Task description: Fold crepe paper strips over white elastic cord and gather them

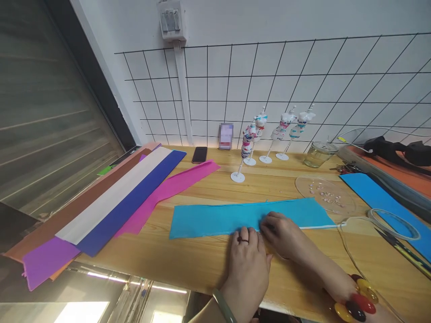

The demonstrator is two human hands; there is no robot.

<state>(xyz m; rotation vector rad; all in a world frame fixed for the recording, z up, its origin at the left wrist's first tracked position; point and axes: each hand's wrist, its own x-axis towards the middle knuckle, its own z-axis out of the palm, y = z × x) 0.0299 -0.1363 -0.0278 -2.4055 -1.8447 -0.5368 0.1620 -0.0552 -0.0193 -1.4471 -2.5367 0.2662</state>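
Observation:
A long strip of light blue fabric [208,220] lies crosswise on the wooden table. A thin white cord [319,227] runs along its near edge on the right side. My left hand [249,260], with a dark ring and a green bangle, rests its fingertips on the near edge of the strip, thumb out to the side. Just to its right, my right hand [283,233] has curled fingers closed on that same edge; its fingertips are partly hidden. A bracelet of large coloured beads [357,300] circles the right wrist.
Coloured fabric strips [128,197] are stacked at the left. Small dress-form stands [247,148], a dark phone [200,154] and a glass jar [319,154] stand or lie at the back. To the right are a clear plate of tiny pieces [325,195], coiled cord [393,224] and scissors [402,251].

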